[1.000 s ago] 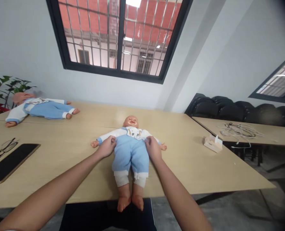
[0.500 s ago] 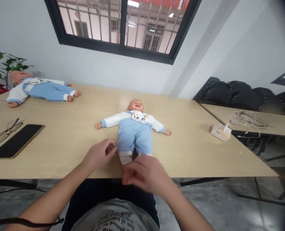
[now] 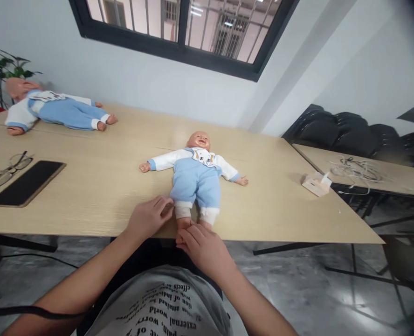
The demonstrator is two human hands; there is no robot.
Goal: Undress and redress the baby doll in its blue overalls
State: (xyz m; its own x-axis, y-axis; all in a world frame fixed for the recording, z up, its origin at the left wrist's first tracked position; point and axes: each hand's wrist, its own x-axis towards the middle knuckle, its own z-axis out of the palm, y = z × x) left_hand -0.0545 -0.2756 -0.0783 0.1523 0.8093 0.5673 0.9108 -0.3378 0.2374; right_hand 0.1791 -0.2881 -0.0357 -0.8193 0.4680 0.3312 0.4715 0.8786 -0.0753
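Note:
A baby doll (image 3: 197, 179) lies face up on the wooden table (image 3: 280, 205), its head toward the wall and its arms spread. It wears a white top with an animal-face bib and light blue trousers with white cuffs. My left hand (image 3: 150, 215) is closed in a pinch at the outer side of the trouser leg on the left, just above the cuff. My right hand (image 3: 204, 245) has its fingers wrapped over the doll's foot on the left, at the front edge of the table. That hand hides most of both feet.
A second doll (image 3: 65, 112) in the same outfit lies at the back left, by a potted plant (image 3: 4, 70). Glasses (image 3: 9, 170) and a phone (image 3: 28, 183) lie on the left. A small carton (image 3: 316, 184) sits near the right edge. Beyond are cables (image 3: 359, 169) and stacked black chairs (image 3: 319, 128).
My right hand has settled from a blurred motion onto the doll's foot. My left hand's fingertips have closed at the trouser leg. The view has tilted down slightly.

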